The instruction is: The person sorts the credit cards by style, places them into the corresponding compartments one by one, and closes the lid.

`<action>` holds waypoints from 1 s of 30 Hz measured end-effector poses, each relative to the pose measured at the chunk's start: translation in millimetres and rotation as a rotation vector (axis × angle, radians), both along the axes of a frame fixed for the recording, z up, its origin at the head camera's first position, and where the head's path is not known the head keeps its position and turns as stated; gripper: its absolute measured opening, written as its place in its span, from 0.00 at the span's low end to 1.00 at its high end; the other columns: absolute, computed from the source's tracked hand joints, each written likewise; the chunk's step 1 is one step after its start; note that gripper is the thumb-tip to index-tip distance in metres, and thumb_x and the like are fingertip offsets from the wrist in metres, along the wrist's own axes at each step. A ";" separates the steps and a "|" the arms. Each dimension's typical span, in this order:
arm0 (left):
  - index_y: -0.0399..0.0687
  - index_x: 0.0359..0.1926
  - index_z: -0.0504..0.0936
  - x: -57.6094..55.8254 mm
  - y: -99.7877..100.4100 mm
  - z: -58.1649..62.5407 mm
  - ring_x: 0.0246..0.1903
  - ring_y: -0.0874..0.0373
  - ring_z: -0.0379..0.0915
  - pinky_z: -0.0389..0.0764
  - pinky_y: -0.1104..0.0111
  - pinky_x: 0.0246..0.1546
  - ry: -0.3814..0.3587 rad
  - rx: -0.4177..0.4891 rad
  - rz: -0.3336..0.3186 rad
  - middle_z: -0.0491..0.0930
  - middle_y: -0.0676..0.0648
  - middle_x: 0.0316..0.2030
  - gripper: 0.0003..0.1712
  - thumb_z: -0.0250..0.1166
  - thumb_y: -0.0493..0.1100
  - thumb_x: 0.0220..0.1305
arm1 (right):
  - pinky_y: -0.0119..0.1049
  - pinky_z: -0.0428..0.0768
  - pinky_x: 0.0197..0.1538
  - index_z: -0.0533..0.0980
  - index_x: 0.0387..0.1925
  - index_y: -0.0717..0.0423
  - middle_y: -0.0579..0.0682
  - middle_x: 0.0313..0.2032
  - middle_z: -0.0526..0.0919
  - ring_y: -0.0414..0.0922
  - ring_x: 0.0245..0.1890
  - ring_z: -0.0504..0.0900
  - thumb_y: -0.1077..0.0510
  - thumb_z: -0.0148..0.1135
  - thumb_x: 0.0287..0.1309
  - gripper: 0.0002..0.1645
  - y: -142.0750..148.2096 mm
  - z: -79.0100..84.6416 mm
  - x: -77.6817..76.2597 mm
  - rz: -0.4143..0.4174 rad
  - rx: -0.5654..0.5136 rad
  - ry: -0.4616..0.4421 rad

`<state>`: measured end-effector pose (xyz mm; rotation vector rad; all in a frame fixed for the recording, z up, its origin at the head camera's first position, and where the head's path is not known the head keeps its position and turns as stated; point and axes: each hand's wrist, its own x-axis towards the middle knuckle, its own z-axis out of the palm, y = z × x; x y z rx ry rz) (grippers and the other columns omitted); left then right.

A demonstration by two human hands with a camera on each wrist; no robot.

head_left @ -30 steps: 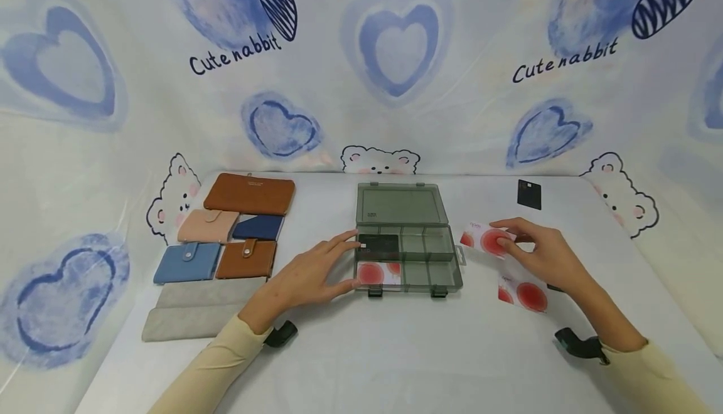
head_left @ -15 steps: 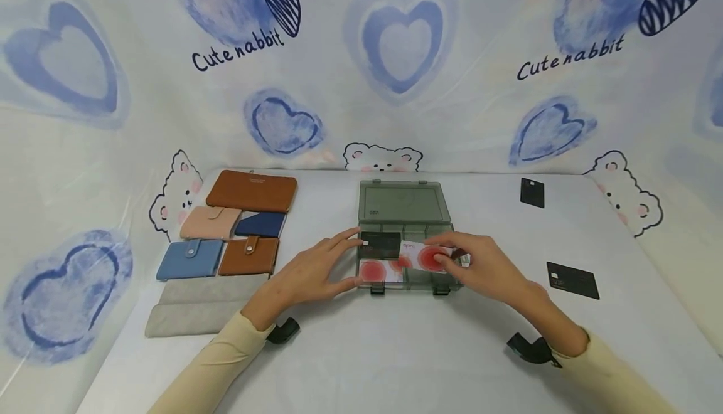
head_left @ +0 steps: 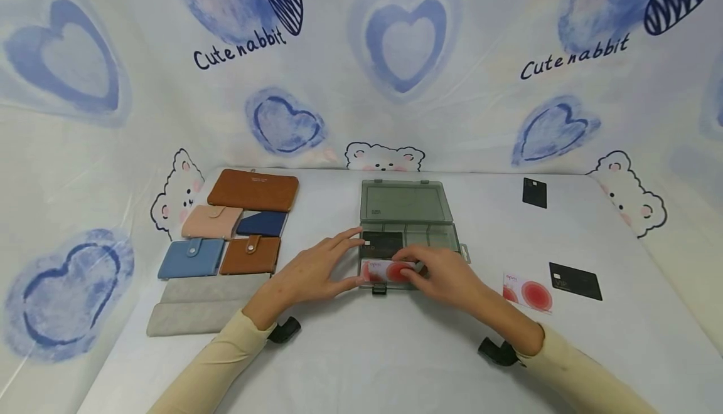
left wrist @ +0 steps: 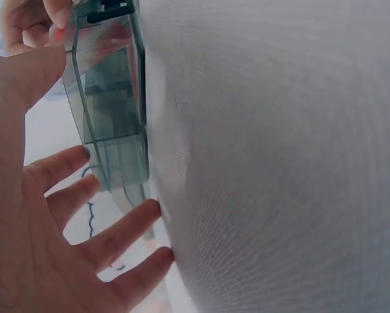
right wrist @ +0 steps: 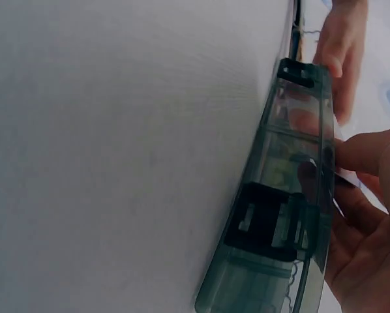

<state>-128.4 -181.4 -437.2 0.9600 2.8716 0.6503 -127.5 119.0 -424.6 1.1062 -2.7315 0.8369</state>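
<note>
My right hand (head_left: 443, 273) pinches a white card with red circles (head_left: 390, 270) between thumb and fingers, over the front-left compartment of a green translucent box (head_left: 403, 202). In the right wrist view the thumb and fingers are right at the box's front rim. Another card of the same pattern was lying in that compartment and is now hidden beneath. A black card (head_left: 381, 244) lies in the back-left compartment. My left hand (head_left: 307, 273) has its fingers spread, with fingertips and thumb against the box's left side; in the left wrist view this hand's fingers (left wrist: 120, 235) are nearly straight.
Right of the box lie a red-and-white card (head_left: 528, 291), a black VIP card (head_left: 576, 281) and a smaller-looking black card (head_left: 535, 192) farther back. Several wallets stand at left, among them a brown one (head_left: 253, 189), a blue one (head_left: 191, 258) and a grey one (head_left: 209, 310).
My right hand has carried the red-and-white card leftward, from right of the box to its front-left compartment. The cards at right are uncovered. My left hand stays at the box's side.
</note>
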 end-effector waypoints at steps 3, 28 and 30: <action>0.62 0.76 0.63 -0.4 0.3 -0.5 0.71 0.52 0.63 0.79 0.50 0.55 0.007 -0.002 -0.004 0.51 0.57 0.79 0.44 0.55 0.75 0.66 | 0.29 0.81 0.35 0.79 0.51 0.39 0.38 0.39 0.87 0.32 0.31 0.83 0.56 0.72 0.61 0.18 -3.3 1.1 1.0 -0.016 0.016 -0.009; 0.61 0.76 0.64 1.6 2.4 2.0 0.71 0.51 0.62 0.76 0.48 0.59 -0.014 -0.010 0.010 0.51 0.57 0.79 0.44 0.58 0.73 0.66 | 0.39 0.85 0.44 0.82 0.58 0.42 0.42 0.53 0.83 0.41 0.48 0.85 0.41 0.61 0.70 0.21 -1.1 -0.6 5.4 0.033 0.230 0.142; 0.61 0.76 0.64 2.3 2.6 2.8 0.72 0.51 0.61 0.76 0.47 0.59 -0.016 -0.009 0.012 0.51 0.57 0.79 0.44 0.58 0.73 0.66 | 0.42 0.84 0.47 0.81 0.59 0.42 0.42 0.56 0.83 0.43 0.52 0.84 0.38 0.59 0.70 0.23 0.6 0.2 7.0 0.033 0.245 0.113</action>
